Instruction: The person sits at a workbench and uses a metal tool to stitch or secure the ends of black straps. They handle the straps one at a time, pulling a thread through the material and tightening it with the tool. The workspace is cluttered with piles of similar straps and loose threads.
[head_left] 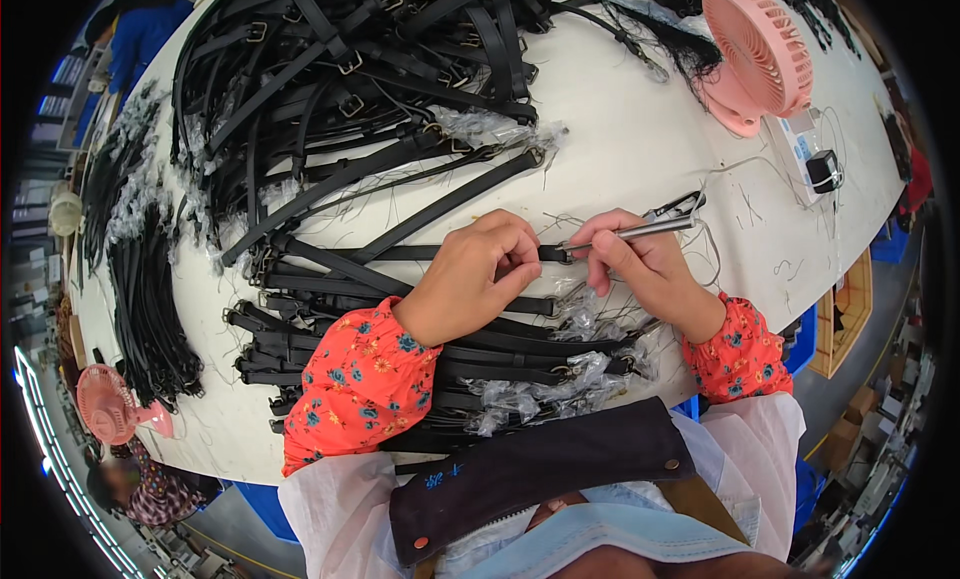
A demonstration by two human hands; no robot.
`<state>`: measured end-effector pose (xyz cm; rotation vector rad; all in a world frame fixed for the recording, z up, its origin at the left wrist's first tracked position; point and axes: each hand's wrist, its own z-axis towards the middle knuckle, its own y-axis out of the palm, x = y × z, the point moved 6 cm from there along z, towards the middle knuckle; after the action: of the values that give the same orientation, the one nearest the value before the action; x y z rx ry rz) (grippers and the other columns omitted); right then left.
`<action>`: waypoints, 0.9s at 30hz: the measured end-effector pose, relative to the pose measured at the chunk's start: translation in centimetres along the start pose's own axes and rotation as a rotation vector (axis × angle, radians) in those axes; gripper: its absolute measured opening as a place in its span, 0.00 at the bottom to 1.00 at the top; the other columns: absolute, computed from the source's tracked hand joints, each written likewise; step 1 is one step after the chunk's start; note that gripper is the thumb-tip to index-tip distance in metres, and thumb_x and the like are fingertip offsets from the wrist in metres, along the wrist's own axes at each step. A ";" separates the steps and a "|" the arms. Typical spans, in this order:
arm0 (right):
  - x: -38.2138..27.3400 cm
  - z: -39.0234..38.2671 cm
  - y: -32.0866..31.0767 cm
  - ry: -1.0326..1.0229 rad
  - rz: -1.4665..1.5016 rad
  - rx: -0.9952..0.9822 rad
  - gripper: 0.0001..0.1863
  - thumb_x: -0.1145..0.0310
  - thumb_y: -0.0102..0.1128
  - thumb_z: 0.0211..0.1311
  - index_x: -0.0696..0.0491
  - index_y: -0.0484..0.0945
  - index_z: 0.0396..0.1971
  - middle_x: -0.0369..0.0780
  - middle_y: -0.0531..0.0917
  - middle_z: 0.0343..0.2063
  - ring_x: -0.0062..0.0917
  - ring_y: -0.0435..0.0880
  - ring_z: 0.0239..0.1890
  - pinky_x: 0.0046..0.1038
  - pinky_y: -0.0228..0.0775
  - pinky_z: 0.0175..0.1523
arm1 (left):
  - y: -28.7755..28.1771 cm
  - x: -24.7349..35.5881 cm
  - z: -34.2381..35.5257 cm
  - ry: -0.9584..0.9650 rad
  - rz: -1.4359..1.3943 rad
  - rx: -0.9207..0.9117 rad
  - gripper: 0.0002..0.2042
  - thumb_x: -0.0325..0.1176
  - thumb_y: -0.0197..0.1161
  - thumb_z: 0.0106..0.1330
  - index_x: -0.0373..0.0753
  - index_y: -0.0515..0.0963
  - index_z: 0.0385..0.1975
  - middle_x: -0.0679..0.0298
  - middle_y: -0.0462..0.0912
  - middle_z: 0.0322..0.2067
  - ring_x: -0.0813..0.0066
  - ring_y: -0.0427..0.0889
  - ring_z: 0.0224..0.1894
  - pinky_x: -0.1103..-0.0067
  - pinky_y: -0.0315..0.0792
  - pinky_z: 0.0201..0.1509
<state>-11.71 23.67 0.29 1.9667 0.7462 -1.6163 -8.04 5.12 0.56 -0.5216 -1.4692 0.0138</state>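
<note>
My left hand is closed with its fingertips pinched at the end of a black belt strap, which stretches away to the left. Its fingers partly hide the strap. My right hand grips a slim silver pen-shaped tool, whose narrow tip meets the buckle end of the strap beside my left fingertips. Loose dark threads stick out around that end. Just below both hands lie more black belts, with clear plastic wrap bunched around their ends.
A large heap of black buckled belts covers the far left of the white table. At the far right stands a pink fan, near a black plug adapter with a cord. Another pink fan and a person are at the left edge.
</note>
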 end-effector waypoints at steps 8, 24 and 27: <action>0.0 0.0 0.2 0.008 -0.031 -0.022 0.16 0.62 0.46 0.82 0.60 0.76 0.50 0.37 0.81 0.26 0.17 0.78 0.26 0.21 0.72 0.35 | 0.0 -0.2 0.0 -0.068 0.005 -0.027 0.04 0.23 0.68 0.64 0.32 0.79 0.32 0.60 0.82 0.42 0.77 0.79 0.33 0.80 0.75 0.38; 0.3 0.0 -0.2 -0.056 0.070 0.024 0.16 0.61 0.47 0.81 0.60 0.77 0.49 0.36 0.80 0.27 0.16 0.79 0.28 0.20 0.74 0.35 | -0.2 0.6 -0.3 -0.038 0.082 -0.008 0.13 0.20 0.69 0.55 0.33 0.76 0.39 0.58 0.75 0.47 0.66 0.81 0.44 0.74 0.77 0.41; 0.1 0.0 -0.2 -0.061 0.077 0.039 0.16 0.61 0.47 0.81 0.60 0.77 0.49 0.36 0.80 0.27 0.16 0.79 0.28 0.20 0.74 0.36 | 0.4 0.7 -0.7 0.087 0.292 0.065 0.10 0.19 0.69 0.57 0.35 0.80 0.39 0.59 0.77 0.44 0.64 0.81 0.40 0.73 0.77 0.43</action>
<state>-11.82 23.78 0.15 1.9393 0.6128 -1.6491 -7.16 5.52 1.09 -0.6715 -1.2928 0.2657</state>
